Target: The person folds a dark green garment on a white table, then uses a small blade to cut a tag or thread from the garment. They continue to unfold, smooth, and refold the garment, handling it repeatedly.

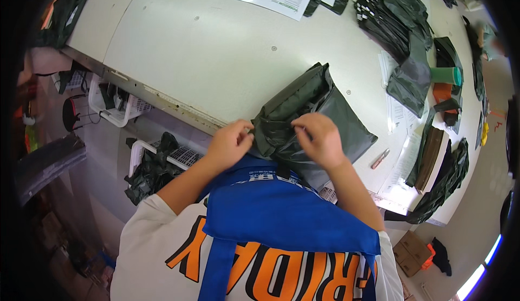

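Observation:
A dark green fabric bag (349, 125) lies at the table's near edge, its folded opening toward the left and its flat body stretching to the right. My left hand (233, 144) pinches the bag's left edge with thumb and fingers together. Over the middle of the bag, my right hand (320, 138) has its fingers curled and pinched at the rim of the opening. A black strap hangs from the bag's near side against my blue apron (287, 209). The inside of the opening is mostly hidden in dark folds.
Stacked dark green pieces (382, 22) and papers lie on the white table (179, 46). A small cutter (380, 159) rests right of the bag, with a green roll (446, 76) farther off. White baskets (142, 157) holding dark material stand below the left edge. Another person's arm (47, 61) shows far left.

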Demonstrator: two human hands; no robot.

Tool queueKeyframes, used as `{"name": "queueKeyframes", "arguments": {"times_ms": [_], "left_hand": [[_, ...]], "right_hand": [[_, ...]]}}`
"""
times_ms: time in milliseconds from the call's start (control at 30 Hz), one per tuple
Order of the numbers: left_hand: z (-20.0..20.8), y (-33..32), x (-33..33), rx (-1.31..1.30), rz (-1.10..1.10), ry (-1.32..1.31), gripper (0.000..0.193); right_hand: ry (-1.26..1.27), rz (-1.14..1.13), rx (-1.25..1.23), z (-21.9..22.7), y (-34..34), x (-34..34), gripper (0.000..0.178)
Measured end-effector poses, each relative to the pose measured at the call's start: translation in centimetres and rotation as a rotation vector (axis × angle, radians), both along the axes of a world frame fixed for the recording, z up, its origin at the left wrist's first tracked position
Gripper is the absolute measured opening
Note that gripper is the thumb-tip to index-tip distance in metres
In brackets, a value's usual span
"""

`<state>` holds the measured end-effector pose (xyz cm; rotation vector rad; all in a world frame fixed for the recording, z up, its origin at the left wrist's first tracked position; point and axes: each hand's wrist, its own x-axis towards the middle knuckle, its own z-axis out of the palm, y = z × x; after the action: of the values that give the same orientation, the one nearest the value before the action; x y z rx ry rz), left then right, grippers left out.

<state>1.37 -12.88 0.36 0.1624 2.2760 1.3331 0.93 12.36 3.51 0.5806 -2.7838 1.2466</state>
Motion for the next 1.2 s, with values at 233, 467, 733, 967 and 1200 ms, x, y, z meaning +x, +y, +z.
{"name": "queueKeyframes", "arguments": {"times_ms": [233,467,733,967,1200], "left_hand": [[-2.3,1.7,1.5,0.425,0.369,-0.642,0.053],[-3.8,2.6,1.4,0.763,0.466,-0.617,0.04],[-5.1,5.1,1.7,0.802,0.374,-0.343,0.02],[-5.1,6.7,1.6,0.324,0.279,0.032,0.012],[-4.5,5.6,2.6,0.1,-0.068,0.379,0.015]], "right_hand": [[-0.061,-0.022,0.219,-1.1,-3.5,3.2,0.052],[-0.145,-0.044,0.317,-1.0,-3.5,2.4,0.05],[-0.059,0.062,0.321,-0.2,-1.9,2.9,0.019],[-0.093,0.214,0.183,-0.2,-2.0,2.5,0.021],[-0.047,0.203,0.193,-0.5,-2.0,2.5,0.021]]}}
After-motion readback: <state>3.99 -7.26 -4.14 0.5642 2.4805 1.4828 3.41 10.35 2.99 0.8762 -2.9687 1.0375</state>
